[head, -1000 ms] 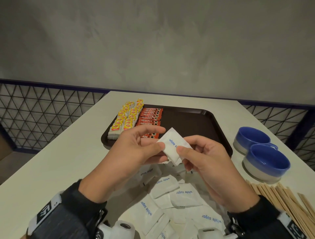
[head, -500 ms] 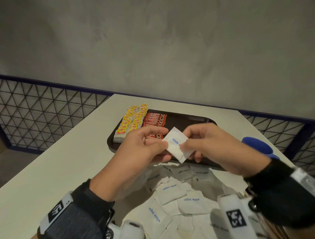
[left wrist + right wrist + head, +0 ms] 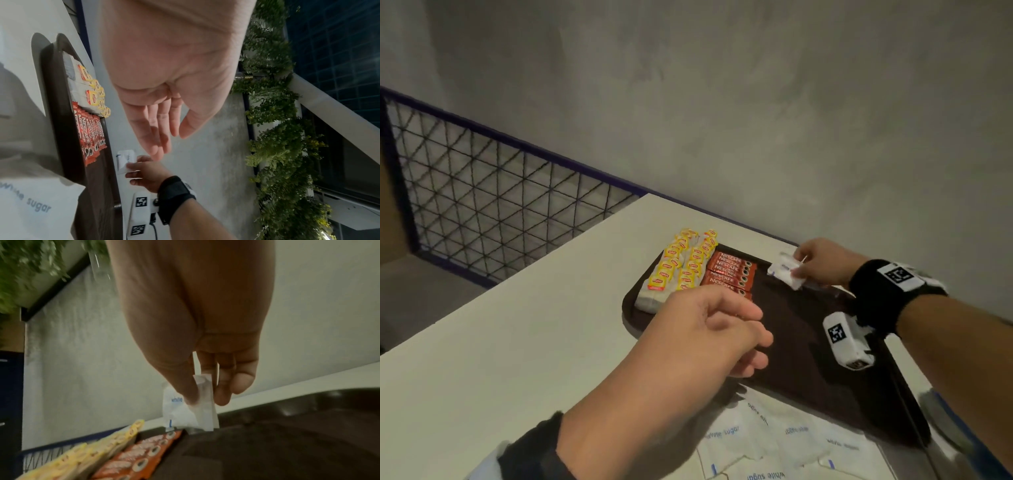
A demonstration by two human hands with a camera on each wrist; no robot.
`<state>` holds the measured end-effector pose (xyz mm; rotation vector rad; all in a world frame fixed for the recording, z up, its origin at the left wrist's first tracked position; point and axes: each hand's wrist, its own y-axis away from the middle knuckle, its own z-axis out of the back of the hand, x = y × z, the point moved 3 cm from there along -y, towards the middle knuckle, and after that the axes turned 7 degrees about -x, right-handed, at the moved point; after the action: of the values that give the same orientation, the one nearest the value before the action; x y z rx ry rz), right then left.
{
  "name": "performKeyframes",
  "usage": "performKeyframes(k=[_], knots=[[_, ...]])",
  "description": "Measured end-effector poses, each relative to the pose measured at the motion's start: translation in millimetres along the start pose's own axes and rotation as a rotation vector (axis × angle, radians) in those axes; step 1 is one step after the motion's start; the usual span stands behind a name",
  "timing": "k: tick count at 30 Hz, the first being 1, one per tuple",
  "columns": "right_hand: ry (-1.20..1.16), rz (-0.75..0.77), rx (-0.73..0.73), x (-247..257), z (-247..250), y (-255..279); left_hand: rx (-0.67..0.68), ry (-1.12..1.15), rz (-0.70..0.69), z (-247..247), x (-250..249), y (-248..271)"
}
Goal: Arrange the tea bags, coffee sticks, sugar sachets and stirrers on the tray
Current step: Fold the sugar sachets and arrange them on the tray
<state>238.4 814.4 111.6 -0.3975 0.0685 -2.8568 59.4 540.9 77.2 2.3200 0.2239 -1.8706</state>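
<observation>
Grey plaster wall backs a white table (image 3: 524, 329) carrying a dark brown rectangular plastic tray (image 3: 804, 346). Right hand (image 3: 822, 262) pinches a white paper sugar sachet (image 3: 786, 270) between thumb and fingers above the tray's far edge, long axis roughly across the tray. Yellow-tagged tea bags (image 3: 681, 267) and red coffee sticks (image 3: 729, 274) lie on the tray's left part. Left hand (image 3: 709, 329) hovers at the tray's near-left corner, fingers loosely curled, empty.

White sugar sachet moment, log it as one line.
right hand pinches white paper sugar sachet | above dark brown plastic tray, far edge | left hand empty
</observation>
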Motion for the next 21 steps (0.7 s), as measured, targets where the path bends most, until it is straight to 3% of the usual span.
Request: performKeyframes(k=[10, 21], knots=[[0.009, -0.013, -0.033, -8, -42, -44, -0.026, 0.028, 0.016, 1, -5, -4], [0.151, -0.005, -0.007, -7, -39, -47, -0.030, 0.024, 0.014, -2, -3, 0]])
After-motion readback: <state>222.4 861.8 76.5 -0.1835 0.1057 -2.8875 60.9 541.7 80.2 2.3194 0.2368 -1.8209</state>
